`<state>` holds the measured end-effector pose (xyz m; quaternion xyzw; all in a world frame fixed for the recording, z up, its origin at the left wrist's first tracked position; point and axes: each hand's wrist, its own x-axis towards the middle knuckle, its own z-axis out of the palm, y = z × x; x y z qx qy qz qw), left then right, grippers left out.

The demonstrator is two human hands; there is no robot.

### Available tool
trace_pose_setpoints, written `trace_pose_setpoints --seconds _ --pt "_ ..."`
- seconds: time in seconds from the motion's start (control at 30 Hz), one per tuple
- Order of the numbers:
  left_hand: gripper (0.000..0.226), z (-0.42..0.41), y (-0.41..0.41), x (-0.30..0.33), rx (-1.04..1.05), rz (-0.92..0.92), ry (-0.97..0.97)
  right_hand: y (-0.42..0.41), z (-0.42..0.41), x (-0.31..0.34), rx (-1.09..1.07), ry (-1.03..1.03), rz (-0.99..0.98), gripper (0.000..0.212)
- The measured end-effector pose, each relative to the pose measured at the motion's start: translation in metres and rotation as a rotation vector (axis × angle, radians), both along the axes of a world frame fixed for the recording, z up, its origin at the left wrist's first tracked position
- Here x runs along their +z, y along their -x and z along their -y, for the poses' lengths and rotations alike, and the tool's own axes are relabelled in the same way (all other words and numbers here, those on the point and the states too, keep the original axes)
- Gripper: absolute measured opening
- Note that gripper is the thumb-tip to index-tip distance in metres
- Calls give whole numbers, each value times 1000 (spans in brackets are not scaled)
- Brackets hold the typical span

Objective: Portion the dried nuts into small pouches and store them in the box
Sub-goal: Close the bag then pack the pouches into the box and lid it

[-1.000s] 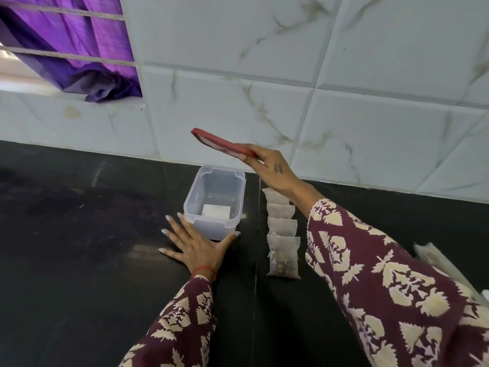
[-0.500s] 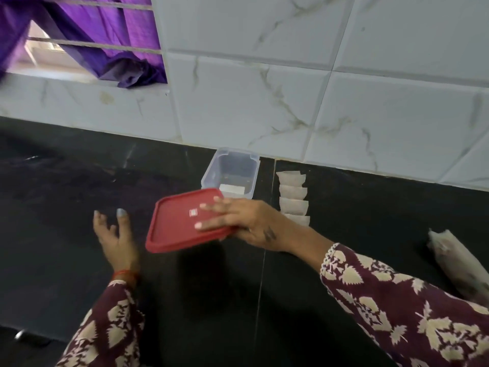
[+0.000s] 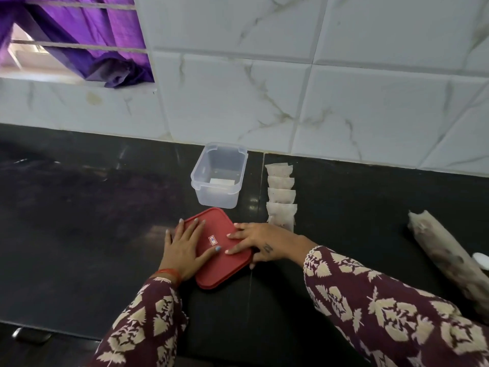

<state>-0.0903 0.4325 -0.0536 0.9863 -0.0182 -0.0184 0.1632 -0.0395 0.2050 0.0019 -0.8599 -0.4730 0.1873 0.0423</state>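
Both hands are down on the red lid (image 3: 221,247) in our one head view: our left hand (image 3: 184,251) lies flat with fingers spread straight over the lid's left half, and our right hand (image 3: 260,246) rests straight fingers on its right side while the thumb tucks round the near edge, so that hand has a light hold on it. We judge the step as parking the lid flat on the black counter (image 3: 79,234), out of the way, just in front of the clear box (image 3: 219,178). That box stands open by the tiled wall (image 3: 317,88), with only a small white slip showing on its floor. To its right we have a row of small pouches (image 3: 281,197) lying overlapped, the nearest one just beside our right hand; whether nuts are in each is hard to tell from here. Further right lies a long rolled bag (image 3: 449,260). To do this well, we'd let the lid settle fully before lifting off, keep it clear of the box mouth, and mind our right sleeve (image 3: 397,308) so it doesn't sweep the pouches as we reach for them.
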Motion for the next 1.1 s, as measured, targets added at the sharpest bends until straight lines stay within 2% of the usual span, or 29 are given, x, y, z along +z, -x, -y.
trace_pose_setpoints --seconds 0.1,0.17,0.23,0.3,0.33,0.43,0.53,0.6,0.67,0.7,0.8,0.87,0.93,1.0,1.1 --pt "126 8 5 -2 51 -17 -101 4 8 -2 -114 4 1 60" --pt "127 15 10 0 96 -34 -173 14 12 -4 -215 -40 75 56" --pt "128 22 14 1 136 -38 -226 30 7 -12 -381 -231 137 51" --pt "125 29 17 6 186 -31 -247 49 -7 -21 -568 -414 94 45" --pt "118 32 18 7 209 -28 -268 56 -15 -26 -623 -427 58 43" --pt "83 38 15 5 210 18 -287 67 -34 -37 -646 -231 54 49" --pt "71 37 12 -6 120 102 -275 59 -37 -41 -648 -85 65 55" --pt "72 36 13 -11 79 123 -211 54 -35 -46 -620 -51 65 65" --pt "83 34 16 -13 94 61 -156 52 -34 -50 -583 -62 87 88" --pt "88 34 17 -15 103 32 -152 52 -33 -51 -567 -65 101 93" --pt "95 34 18 -11 126 -23 -153 52 -33 -53 -546 -63 104 94" --pt "99 35 19 -3 127 -73 -138 50 -32 -47 -532 -60 90 76" --pt "101 41 16 10 130 -42 -53 46 -28 -39 -521 -145 62 55" --pt "92 54 11 30 132 96 72 42 -19 -26 -545 -350 58 46" --pt "68 83 -1 56 74 310 293 35 6 1 -609 -644 -4 29"
